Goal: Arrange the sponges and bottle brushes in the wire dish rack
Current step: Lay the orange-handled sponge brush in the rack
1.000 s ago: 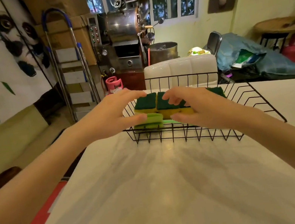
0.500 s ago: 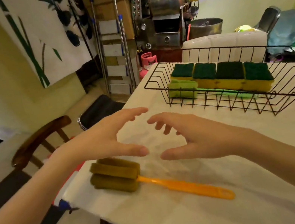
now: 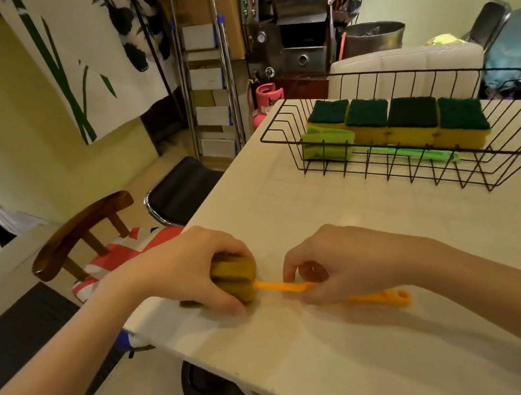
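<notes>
An orange-handled bottle brush [image 3: 379, 298] with a brown sponge head lies near the table's left edge. My left hand [image 3: 192, 272] is closed over the sponge head. My right hand [image 3: 343, 262] pinches the middle of the orange handle. The black wire dish rack [image 3: 278, 131] stands at the far right of the table. Inside it, several yellow sponges with green tops [image 3: 413, 121] stand in a row. A green bottle brush [image 3: 330, 146] lies in front of them in the rack.
The white table [image 3: 403, 363] ends just left of my left hand. A wooden chair [image 3: 83, 228] and a black stool [image 3: 181, 190] stand beside that edge. A stepladder [image 3: 205, 67] and a metal machine [image 3: 307, 15] stand behind.
My hands left the rack, where they touched the sponges and green brush, came back toward me and closed on the orange brush. The view swung left and down.
</notes>
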Demonstrator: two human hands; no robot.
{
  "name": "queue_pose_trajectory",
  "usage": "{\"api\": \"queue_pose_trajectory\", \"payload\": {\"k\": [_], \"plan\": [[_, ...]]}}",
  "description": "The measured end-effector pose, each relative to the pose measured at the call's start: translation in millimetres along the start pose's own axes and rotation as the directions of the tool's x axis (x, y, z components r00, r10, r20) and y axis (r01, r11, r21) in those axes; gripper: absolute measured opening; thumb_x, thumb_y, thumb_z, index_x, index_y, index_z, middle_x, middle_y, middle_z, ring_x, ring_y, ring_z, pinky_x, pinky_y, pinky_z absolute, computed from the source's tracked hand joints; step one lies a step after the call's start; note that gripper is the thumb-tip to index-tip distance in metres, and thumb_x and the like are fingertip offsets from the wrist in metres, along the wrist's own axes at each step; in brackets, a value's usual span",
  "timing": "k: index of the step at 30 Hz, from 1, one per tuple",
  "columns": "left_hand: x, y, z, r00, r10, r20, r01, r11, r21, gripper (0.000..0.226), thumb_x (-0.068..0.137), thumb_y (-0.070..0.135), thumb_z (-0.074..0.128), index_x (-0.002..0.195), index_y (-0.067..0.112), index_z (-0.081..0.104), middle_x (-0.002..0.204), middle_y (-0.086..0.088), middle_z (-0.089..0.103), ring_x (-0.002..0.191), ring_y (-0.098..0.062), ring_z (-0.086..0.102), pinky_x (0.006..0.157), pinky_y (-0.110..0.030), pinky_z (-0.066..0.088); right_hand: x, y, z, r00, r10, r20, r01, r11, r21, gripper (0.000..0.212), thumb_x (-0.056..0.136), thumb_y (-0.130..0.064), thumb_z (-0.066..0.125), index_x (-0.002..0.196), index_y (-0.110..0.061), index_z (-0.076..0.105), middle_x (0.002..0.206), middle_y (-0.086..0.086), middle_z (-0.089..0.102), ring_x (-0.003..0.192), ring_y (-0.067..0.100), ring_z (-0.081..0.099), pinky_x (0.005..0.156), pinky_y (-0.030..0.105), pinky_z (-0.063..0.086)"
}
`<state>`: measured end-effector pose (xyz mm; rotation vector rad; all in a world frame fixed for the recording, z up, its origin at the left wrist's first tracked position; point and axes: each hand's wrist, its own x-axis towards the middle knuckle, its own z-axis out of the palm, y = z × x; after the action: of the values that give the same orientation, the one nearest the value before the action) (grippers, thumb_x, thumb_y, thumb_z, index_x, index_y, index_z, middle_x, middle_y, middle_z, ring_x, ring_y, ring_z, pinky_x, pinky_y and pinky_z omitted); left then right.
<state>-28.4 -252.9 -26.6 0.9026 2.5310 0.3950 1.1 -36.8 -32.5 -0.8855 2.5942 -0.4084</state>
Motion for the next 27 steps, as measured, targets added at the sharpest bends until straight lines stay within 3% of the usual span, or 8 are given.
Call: {"api": "queue_pose_trajectory", "payload": {"k": [3, 8, 11, 15, 20, 27], "plan": [[16, 7, -6, 0.999, 0.019, -0.044, -0.019, 1.0, -0.002, 0.041, 0.065, 0.046, 0.073, 0.097, 0.047, 0.049, 0.094, 0.027, 0.051, 0.092, 0.002, 0.051, 0.076, -0.012, 0.044, -6, 9, -8, 0.998, 0.052, -0.038, -0.053, 0.998, -0.025, 0.024, 0.083, -0.036, 0.057, 0.106, -0.029, 0.06, 0.07, -0.014, 0.05, 0.065, 0.005, 0.046, 0.058, 0.024, 0.039], [47, 24, -28, 0.989, 0.076, -0.123, -0.077, 0.997, -0.004, 0.044, 0.066, 0.044, 0.073, 0.103, 0.043, 0.049, 0.093, 0.031, 0.047, 0.092, 0.003, 0.049, 0.073, -0.009, 0.04, -23, 26, -35, 0.979, 0.158, -0.131, -0.162, 0.986, -0.025, 0.023, 0.083, -0.035, 0.058, 0.106, -0.032, 0.06, 0.077, -0.017, 0.052, 0.079, 0.008, 0.054, 0.073, 0.032, 0.052], [67, 36, -45, 0.978, 0.123, -0.168, -0.124, 0.992, 0.002, 0.046, 0.067, 0.043, 0.072, 0.105, 0.041, 0.048, 0.093, 0.028, 0.047, 0.09, 0.002, 0.048, 0.071, -0.01, 0.04, -35, 35, -55, 0.953, 0.214, -0.213, -0.222, 0.975, -0.015, 0.023, 0.085, -0.034, 0.058, 0.107, -0.03, 0.061, 0.078, -0.017, 0.052, 0.082, 0.008, 0.056, 0.071, 0.028, 0.05], [96, 51, -65, 0.95, 0.208, -0.234, -0.21, 0.978, 0.017, 0.05, 0.066, 0.045, 0.071, 0.112, 0.037, 0.05, 0.101, 0.017, 0.052, 0.094, -0.006, 0.05, 0.072, -0.014, 0.04, -53, 49, -79, 0.891, 0.28, -0.357, -0.295, 0.955, 0.013, 0.022, 0.086, -0.031, 0.058, 0.107, -0.029, 0.063, 0.088, -0.008, 0.059, 0.084, 0.013, 0.057, 0.071, 0.029, 0.05], [140, 67, -84, 0.916, 0.263, -0.302, -0.28, 0.96, -0.013, 0.045, 0.067, 0.043, 0.071, 0.107, 0.038, 0.05, 0.092, 0.023, 0.049, 0.086, 0.0, 0.05, 0.068, -0.01, 0.038, -65, 79, -101, 0.786, 0.335, -0.519, -0.379, 0.925, 0.024, 0.022, 0.086, -0.028, 0.057, 0.106, -0.029, 0.065, 0.098, -0.005, 0.063, 0.085, 0.013, 0.058, 0.077, 0.035, 0.053], [201, 77, -94, 0.906, 0.281, -0.317, -0.315, 0.947, -0.061, 0.049, 0.067, 0.037, 0.074, 0.113, 0.027, 0.059, 0.095, 0.012, 0.054, 0.086, -0.005, 0.051, 0.071, -0.014, 0.043, -55, 127, -104, 0.711, 0.433, -0.553, -0.526, 0.851, -0.009, 0.027, 0.09, -0.029, 0.05, 0.115, -0.028, 0.059, 0.1, -0.003, 0.06, 0.087, 0.014, 0.055, 0.072, 0.028, 0.047]]}}
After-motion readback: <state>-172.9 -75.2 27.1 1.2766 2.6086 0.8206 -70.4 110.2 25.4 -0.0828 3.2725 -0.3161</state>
